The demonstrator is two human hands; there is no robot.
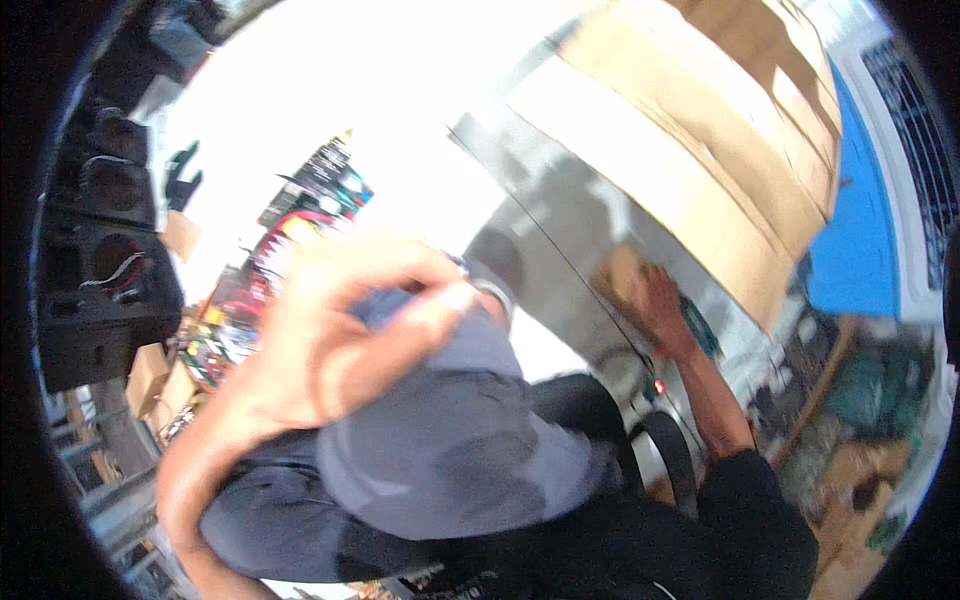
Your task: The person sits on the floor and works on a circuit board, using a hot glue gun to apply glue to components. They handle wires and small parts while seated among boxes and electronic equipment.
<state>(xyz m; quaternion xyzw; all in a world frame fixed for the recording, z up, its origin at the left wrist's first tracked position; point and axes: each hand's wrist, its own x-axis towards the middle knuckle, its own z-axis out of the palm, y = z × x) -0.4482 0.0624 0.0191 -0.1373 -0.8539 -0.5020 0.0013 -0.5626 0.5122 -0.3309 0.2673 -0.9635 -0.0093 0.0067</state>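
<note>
My left hand [365, 320] is raised in front of my grey-clad knee, blurred. Its thumb and fingers curve toward each other with a gap between them, and nothing shows in the gap but blue-grey cloth. Just past its fingertips sits a small pale ring-like thing [495, 292], whose kind I cannot make out. My right hand [655, 300] reaches down to the grey floor, against a tan, flat-looking piece [622, 275]. Blur hides whether its fingers grip that piece. A dark green bundle [697, 325] lies beside the right wrist.
Large cardboard sheets [690, 130] stand at the upper right, by a blue panel [855, 200]. Coloured wires and small parts [300, 230] lie at the left. Black speaker-like boxes [110, 270] line the left edge. A thin black cable [560, 245] runs to a small red light [658, 387].
</note>
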